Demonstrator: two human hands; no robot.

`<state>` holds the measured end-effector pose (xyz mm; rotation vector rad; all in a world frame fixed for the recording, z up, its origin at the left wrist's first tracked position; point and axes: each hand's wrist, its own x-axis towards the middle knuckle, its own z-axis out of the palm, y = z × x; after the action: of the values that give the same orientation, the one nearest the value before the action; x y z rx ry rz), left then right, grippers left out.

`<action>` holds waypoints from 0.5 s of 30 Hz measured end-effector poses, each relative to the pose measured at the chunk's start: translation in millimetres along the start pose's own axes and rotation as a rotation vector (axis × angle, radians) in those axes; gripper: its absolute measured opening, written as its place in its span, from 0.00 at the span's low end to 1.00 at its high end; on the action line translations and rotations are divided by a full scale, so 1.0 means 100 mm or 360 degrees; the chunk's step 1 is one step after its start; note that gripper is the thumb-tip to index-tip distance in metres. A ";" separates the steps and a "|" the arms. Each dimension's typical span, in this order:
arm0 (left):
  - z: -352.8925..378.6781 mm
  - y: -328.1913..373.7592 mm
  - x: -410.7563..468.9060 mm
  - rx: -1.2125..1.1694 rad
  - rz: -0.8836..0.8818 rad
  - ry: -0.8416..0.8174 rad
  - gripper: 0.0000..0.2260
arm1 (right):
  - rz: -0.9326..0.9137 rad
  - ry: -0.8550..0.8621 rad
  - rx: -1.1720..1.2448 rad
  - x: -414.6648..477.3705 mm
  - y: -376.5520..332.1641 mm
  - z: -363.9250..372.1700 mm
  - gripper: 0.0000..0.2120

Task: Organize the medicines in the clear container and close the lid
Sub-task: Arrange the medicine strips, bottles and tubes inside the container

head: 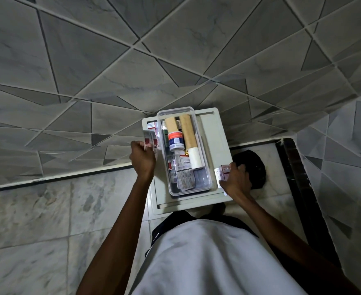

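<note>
still loading: the clear container (205, 184) sits open on the white surface (220, 145), bottles and strips inside. my left hand (142, 155) grips blister strips (150, 140) beside it, my right hand (234, 177) clutches a small box (223, 172). next, i reckon, both go in flat.

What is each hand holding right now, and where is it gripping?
Left hand grips blister strips by their near ends. Right hand clasps a small medicine pack along its right side.
</note>
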<state>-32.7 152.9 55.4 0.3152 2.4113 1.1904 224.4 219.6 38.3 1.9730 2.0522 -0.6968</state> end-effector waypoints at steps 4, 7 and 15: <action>-0.01 0.06 -0.28 -0.0246 0.0061 -0.0211 0.06 | 0.0002 -0.0013 -0.0012 0.02 0.02 -0.01 0.32; 0.04 0.00 -0.47 -0.0288 0.0023 -0.0429 0.06 | 0.0003 -0.0019 0.0021 0.03 0.00 -0.05 0.31; 0.14 -0.20 -0.78 0.0171 0.0075 -0.0778 0.07 | -0.0010 0.0143 0.0163 -0.01 -0.05 -0.13 0.14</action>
<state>41.9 120.9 53.9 0.6210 2.0476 0.8774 221.6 224.7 51.0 2.0904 2.1142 -0.7418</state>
